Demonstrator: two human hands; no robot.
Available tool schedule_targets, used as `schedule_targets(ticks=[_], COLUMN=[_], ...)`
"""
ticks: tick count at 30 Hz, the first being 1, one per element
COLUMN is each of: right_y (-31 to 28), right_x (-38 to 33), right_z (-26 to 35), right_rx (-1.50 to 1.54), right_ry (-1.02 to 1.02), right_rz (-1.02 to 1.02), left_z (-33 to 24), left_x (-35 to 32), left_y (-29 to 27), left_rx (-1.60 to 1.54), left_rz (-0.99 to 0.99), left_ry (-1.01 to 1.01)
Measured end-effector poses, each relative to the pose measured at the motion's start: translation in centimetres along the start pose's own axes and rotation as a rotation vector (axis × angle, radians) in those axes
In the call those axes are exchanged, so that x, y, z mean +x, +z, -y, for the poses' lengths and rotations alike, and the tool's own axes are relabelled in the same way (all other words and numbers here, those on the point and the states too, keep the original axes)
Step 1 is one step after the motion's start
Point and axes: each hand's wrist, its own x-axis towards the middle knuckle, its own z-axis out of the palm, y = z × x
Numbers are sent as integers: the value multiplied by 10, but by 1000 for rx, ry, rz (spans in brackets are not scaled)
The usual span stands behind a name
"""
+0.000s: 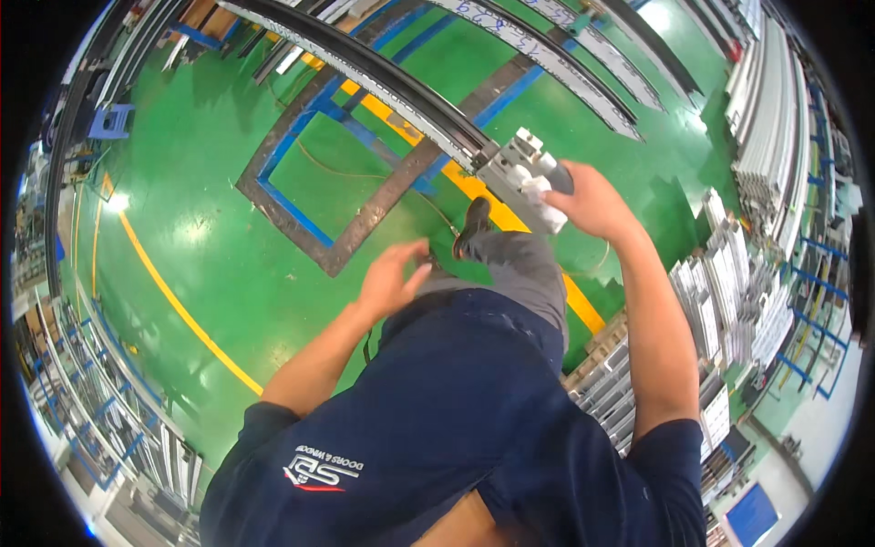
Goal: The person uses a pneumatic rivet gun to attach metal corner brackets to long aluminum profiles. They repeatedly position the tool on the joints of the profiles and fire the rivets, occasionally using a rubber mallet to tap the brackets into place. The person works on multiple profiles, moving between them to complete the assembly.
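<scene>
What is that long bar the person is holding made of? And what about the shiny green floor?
The long bar looks like metal, probably aluminium: a dark face, a pale silver cut end with hollow chambers by the right hand. The green floor seems to be painted or coated concrete, glossy enough to mirror the lamps.

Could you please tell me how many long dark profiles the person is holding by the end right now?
1: a long dark profile runs from the upper left to the right hand, which grips its pale end. The left hand is free.
</scene>
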Motion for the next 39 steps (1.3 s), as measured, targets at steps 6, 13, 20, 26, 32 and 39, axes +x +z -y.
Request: schedule_targets(ticks=[6, 13, 20, 26, 32, 39], right_y=[20, 97, 128, 132, 8, -87], right_x=[-22, -54, -82, -66, -15, 161], right_z=[33, 55, 101, 89, 88, -73], right_rx=[135, 388, 598, 156, -392, 411], right_ry=[21, 43, 133, -322, -742, -155], right_rz=[127, 125, 275, 356, 679, 179], left_z=[-10, -55, -114, -160, -171, -211], left_x=[-84, -79, -67, -31, -17, -8], left_y=[-2, -14, 13, 25, 57, 79], left_rx=[-468, -1089, -1055, -1414, -1250, -1190], left_rz=[174, 117, 54, -316, -534, -732], left_ry=[-360, -174, -244, -713, -707, -761])
